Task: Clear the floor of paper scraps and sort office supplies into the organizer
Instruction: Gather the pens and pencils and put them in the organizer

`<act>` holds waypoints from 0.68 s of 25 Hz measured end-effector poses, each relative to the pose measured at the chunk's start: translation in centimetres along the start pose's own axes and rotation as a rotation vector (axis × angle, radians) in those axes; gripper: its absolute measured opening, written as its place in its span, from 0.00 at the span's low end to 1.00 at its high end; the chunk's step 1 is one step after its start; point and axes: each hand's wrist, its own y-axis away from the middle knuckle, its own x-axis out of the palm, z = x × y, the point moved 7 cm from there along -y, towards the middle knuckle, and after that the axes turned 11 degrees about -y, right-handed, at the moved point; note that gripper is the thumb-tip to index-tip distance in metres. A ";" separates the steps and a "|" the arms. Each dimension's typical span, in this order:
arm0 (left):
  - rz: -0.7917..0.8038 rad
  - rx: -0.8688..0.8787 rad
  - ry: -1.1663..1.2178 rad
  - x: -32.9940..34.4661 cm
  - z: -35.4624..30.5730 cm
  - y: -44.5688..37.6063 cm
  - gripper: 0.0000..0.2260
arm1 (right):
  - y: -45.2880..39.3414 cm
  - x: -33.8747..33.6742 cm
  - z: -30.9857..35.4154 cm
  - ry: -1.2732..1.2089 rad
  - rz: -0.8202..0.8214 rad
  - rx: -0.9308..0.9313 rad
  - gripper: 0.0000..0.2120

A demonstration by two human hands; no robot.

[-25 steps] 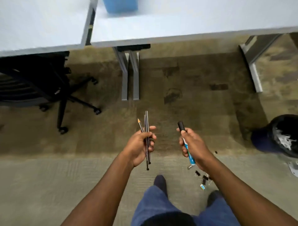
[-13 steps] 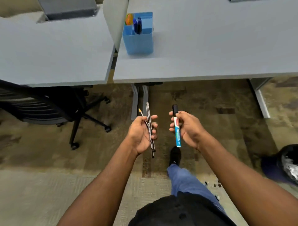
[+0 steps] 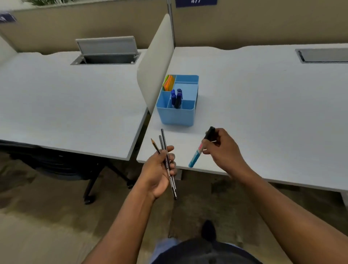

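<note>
Vs. 0.5 s ago: view has tipped up, desk tops now fill most of the frame, less floor showing. Both hands higher & further fwd, now at the desk's near edge. Bin w/ paper scraps seen at right before is out of view. Marker was upright, now slanted w/ cap up-right.

Near: dark shoe on patterned carpet. L hand grasps a bundle of pencils, fingers curled round them; sharpened tip of one points up-left, lower ends stick out below the palm. Hand sits just short of the gap between the two desks. R hand grips the marker near its black cap, blue barrel angled down-left, above the right desk near its front edge.

Mid: blue organizer stands on the right desk, close to the divider panel, apart from both hands. Blue pens upright in a middle compartment; orange/green sticky notes in the back-left one.

Left: second desk, black office chair tucked under it.

Far: open cable hatch in left desk, closed one in right desk. Beige partition wall behind, blue sign at top, digits blurred.
</note>
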 end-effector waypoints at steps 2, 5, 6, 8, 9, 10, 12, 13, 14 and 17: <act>-0.045 0.041 0.049 -0.2 -2.3 -1.6 0.11 | -2.3 0.2 2.5 0.011 -0.039 -0.114 0.16; -0.076 0.111 0.065 -0.6 -6.1 -4.4 0.10 | -5.3 0.3 6.4 0.063 -0.108 -0.354 0.22; -0.083 0.135 0.058 -0.8 -7.2 -5.5 0.10 | -6.1 0.4 7.6 0.077 -0.133 -0.448 0.22; -0.090 0.181 0.039 -1.1 -9.6 -7.5 0.10 | -7.3 1.0 9.7 0.099 -0.149 -0.604 0.21; -0.089 0.202 0.034 -1.2 -10.7 -8.5 0.10 | -7.8 1.6 10.6 0.112 -0.127 -0.659 0.21; -0.085 0.218 0.028 -1.4 -11.9 -9.5 0.10 | -8.5 2.7 11.3 0.128 -0.086 -0.696 0.21; -0.097 0.254 0.014 -1.8 -14.2 -11.1 0.10 | -9.8 5.5 12.3 0.200 0.031 -0.714 0.21; -0.103 0.270 0.012 -2.1 -15.2 -11.9 0.10 | -10.5 6.9 12.5 0.259 0.085 -0.691 0.21; -0.103 0.282 0.012 -2.4 -16.1 -12.5 0.10 | -11.3 8.1 12.6 0.329 0.124 -0.655 0.21; -0.076 0.283 0.001 -3.1 -18.0 -14.2 0.10 | -13.5 10.4 12.9 0.527 0.144 -0.579 0.18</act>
